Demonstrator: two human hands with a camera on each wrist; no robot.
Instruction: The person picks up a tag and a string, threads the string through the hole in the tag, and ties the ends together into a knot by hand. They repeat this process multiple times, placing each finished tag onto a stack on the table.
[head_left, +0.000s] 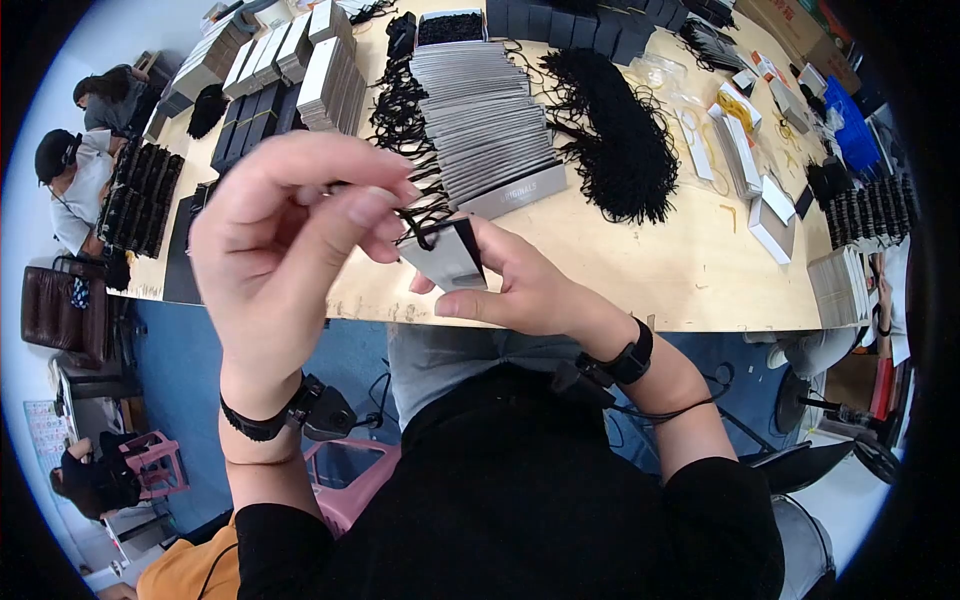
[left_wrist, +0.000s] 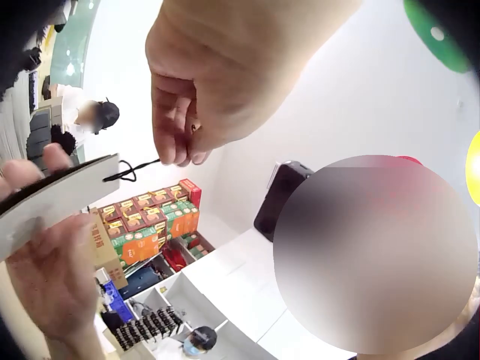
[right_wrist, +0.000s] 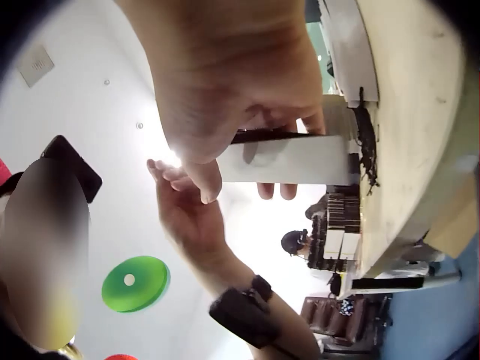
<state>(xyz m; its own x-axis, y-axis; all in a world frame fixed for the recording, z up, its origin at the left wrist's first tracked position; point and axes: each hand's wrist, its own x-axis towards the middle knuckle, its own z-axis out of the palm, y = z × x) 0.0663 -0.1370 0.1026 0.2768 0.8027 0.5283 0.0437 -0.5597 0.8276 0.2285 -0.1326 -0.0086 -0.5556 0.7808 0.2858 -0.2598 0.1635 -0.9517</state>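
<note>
Tag (head_left: 447,264) held up on the wearer's side of the card row (head_left: 480,125). Right hand (head_left: 530,288) clamped on tag; left hand (head_left: 280,240) pinches its cord (left_wrist: 148,163). Steady tag, gentle cord tension advised.

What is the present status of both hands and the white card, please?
Left hand pinching black cord. Right hand gripping white card, cord attached at its end. No obstruction visible between hands.

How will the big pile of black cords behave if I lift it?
The pile of black cords would probably be floppy, as it lies in a curve on the table. Strands may trail or tangle, since thin ends stick out at its edges.
</note>
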